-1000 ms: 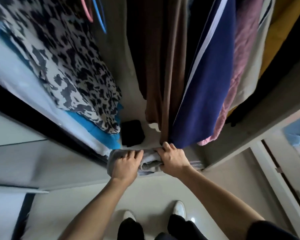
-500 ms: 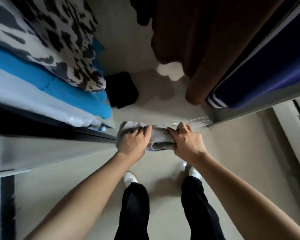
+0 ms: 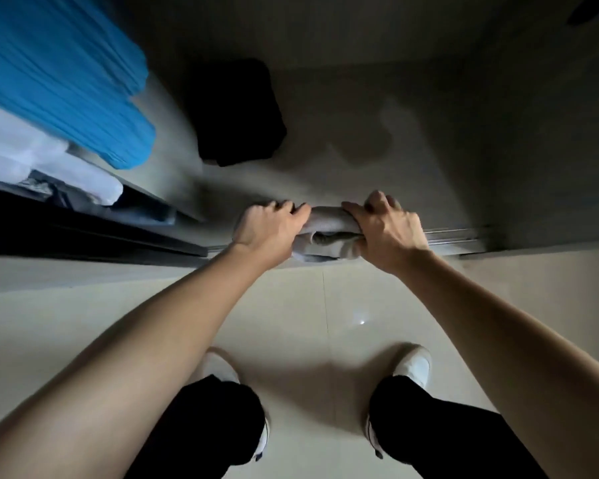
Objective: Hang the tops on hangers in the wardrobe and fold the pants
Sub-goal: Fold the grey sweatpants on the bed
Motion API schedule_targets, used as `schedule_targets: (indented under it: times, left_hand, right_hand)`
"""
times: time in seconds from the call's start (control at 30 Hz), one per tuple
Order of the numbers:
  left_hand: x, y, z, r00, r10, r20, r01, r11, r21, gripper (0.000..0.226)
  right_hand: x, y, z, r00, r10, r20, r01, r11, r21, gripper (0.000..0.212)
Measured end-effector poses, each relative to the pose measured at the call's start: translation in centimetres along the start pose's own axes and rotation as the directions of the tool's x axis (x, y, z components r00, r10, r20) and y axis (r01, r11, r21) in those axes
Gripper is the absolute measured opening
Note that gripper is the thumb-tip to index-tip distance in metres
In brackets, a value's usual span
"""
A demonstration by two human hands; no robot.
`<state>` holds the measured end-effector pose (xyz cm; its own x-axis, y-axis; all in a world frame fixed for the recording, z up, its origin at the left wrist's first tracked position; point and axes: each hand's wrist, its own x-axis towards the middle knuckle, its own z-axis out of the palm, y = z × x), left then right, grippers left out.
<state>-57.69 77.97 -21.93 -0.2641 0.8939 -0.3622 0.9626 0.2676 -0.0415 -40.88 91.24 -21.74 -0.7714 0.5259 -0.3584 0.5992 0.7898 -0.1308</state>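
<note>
A folded grey garment (image 3: 325, 236), apparently pants, is held low over the wardrobe's front edge. My left hand (image 3: 268, 229) grips its left end and my right hand (image 3: 384, 231) grips its right end, fingers curled over the top. On the wardrobe floor (image 3: 429, 150) behind it lies a folded black garment (image 3: 236, 112). The hanging tops are out of view except for a blue one (image 3: 66, 74) and a white one (image 3: 49, 160) at the left.
The metal sliding-door track (image 3: 457, 236) runs along the wardrobe's front edge to the right of my hands. A dark door panel (image 3: 83, 233) stands at the left. My legs and white shoes (image 3: 412, 368) are on the pale tiled floor below.
The view has tipped further down and nearer; the brown and navy hanging clothes left the frame. Both hands keep their grip on the grey garment, now lower at the wardrobe's front edge.
</note>
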Motion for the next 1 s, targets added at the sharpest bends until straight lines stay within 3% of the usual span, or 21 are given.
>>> schedule_targets:
  times: [0.1,0.2,0.3,0.37,0.47,0.6,0.7,0.83,1.0]
  left_hand:
    - [5.5,-0.7,2.2,0.995,-0.014,-0.099,0.016,1.0,0.021,0.059]
    - [9.6,-1.6,5.4,0.97,-0.039,-0.24,0.065,0.993,0.099,0.06]
    - [12.1,-1.7,10.4,0.913,0.002,-0.407,0.048,0.992,0.113,0.055]
    - [13.7,-1.6,14.1,0.881,0.024,-0.472,0.026,0.995,0.098,0.055]
    - [15.4,-1.0,20.0,0.873,0.05,-0.485,-0.007,0.996,0.09,0.068]
    - [16.5,-1.0,25.2,0.825,0.081,-0.56,-0.038,0.995,0.088,0.079]
    - [18.4,-1.9,26.1,0.791,0.091,-0.605,-0.032,0.994,0.107,0.087]
    - [17.8,-2.4,27.7,0.81,0.063,-0.583,-0.036,0.998,0.058,0.094]
    - [19.7,0.1,26.2,0.829,0.124,-0.545,-0.094,0.992,0.083,0.093]
  right_hand:
    - [5.4,2.2,1.9,0.995,-0.019,-0.101,0.016,1.0,-0.026,0.076]
    - [9.7,4.1,5.0,0.953,-0.076,-0.295,0.056,0.996,-0.075,0.074]
    - [12.0,5.4,10.6,0.822,-0.181,-0.539,0.082,0.976,-0.204,0.063]
    - [13.5,6.2,14.6,0.75,-0.23,-0.62,0.107,0.968,-0.229,0.059]
    - [14.7,7.7,20.0,0.736,-0.282,-0.616,0.162,0.956,-0.244,0.059]
    - [15.4,9.2,24.7,0.778,-0.236,-0.581,0.134,0.968,-0.214,0.084]
    - [17.3,10.2,25.5,0.731,-0.229,-0.643,0.128,0.971,-0.2,0.079]
    - [17.3,11.0,25.9,0.691,-0.317,-0.65,0.165,0.944,-0.285,0.085]
    - [16.3,13.4,24.3,0.722,-0.204,-0.661,0.04,0.966,-0.254,0.089]
